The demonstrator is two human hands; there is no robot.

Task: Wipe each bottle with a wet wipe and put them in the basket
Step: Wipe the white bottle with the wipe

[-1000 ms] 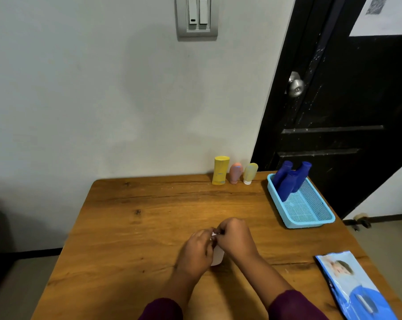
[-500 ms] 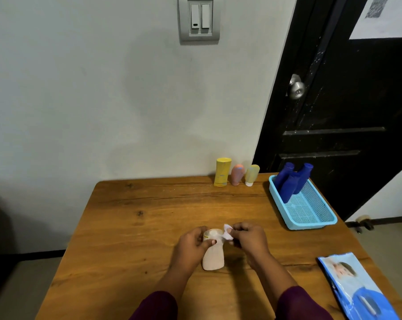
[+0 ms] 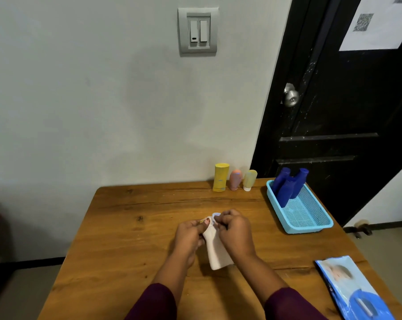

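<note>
The pale pink bottle (image 3: 216,252) is held between both hands over the middle of the table (image 3: 126,227). The left hand (image 3: 188,236) grips its upper part from the left. The right hand (image 3: 235,232) pinches a wet wipe (image 3: 215,215) at its top. The basket (image 3: 307,229) sits well apart, far right.

A bottle (image 3: 216,250) is sitting between my left hand (image 3: 188,236) and right hand (image 3: 235,232), over the table (image 3: 126,239); three bottles (image 3: 235,180) are standing beyond them, the basket (image 3: 310,228) sitting farther right.
</note>
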